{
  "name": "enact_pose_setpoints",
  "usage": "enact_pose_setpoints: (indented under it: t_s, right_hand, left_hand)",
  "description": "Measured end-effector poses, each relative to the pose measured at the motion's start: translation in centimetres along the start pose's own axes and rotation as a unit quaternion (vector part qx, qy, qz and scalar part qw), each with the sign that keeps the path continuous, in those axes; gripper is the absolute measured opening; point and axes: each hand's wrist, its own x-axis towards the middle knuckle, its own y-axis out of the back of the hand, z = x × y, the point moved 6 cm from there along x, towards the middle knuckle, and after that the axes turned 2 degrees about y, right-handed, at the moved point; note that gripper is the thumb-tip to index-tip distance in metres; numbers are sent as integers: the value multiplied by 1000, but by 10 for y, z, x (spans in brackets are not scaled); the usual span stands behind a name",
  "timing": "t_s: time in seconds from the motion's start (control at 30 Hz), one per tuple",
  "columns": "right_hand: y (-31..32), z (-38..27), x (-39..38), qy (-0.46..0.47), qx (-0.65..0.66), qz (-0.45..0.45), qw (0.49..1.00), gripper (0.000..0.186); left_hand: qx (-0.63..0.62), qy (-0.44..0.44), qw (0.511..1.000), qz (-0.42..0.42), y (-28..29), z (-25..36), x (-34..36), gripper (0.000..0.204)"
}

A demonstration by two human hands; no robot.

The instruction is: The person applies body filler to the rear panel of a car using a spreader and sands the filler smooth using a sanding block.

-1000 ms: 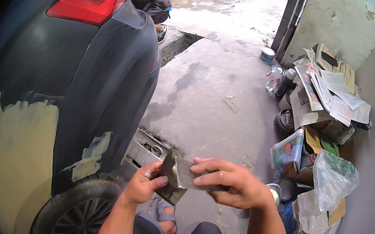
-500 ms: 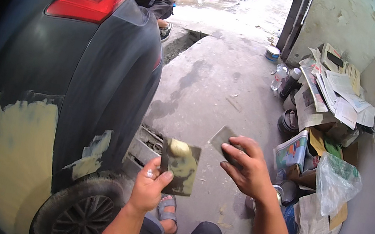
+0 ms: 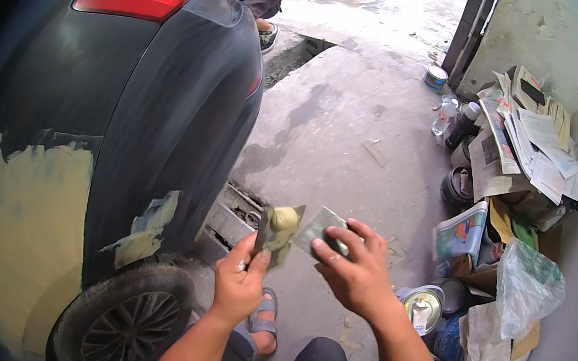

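Filler work looks partly done, judging from the car: a broad pale-yellow patch (image 3: 22, 238) already covers the dark panel at near left, and a smaller smear (image 3: 146, 228) sits just above the wheel (image 3: 125, 324). More seems to be left, since fresh paste is loaded now. Left hand (image 3: 237, 285) has its fingers closed around a small mixing board (image 3: 274, 232), held upright, with a lump of yellowish filler (image 3: 285, 219) on it. Right hand (image 3: 358, 269) pinches a flat metal spreader (image 3: 317, 229), whose edge meets the board beside the lump.

To the near right, on the concrete floor (image 3: 340, 136), an open round tin (image 3: 422, 305) stands just beside the right forearm, with a clear plastic bag (image 3: 527, 287) and torn brown cardboard behind it. A colourful printed sheet (image 3: 459, 232) leans there too. Farther right, a stack of white and brown papers and boxes (image 3: 532, 153) slumps against the wall, with a clear bottle (image 3: 445, 118) and a dark spray can (image 3: 462, 124) before it. A small round tin (image 3: 436, 77) stands farthest, by the door post.
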Motion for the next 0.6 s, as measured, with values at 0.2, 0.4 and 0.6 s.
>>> enact_pose_setpoints:
  t_s: [0.2,0.4,0.6]
  right_hand:
    - [-1,48,-57,-251,303,48,918,39]
    - [-56,53,-130,-428,560,99,702,46]
    - [-30,77,-124,-462,635,160,598,52]
  left_hand:
    - [-31,-34,997,60,13,-19,19,34]
    - [-184,90,979,23,21,-55,26,33]
    - [-198,93,975,47,8,-50,52,34]
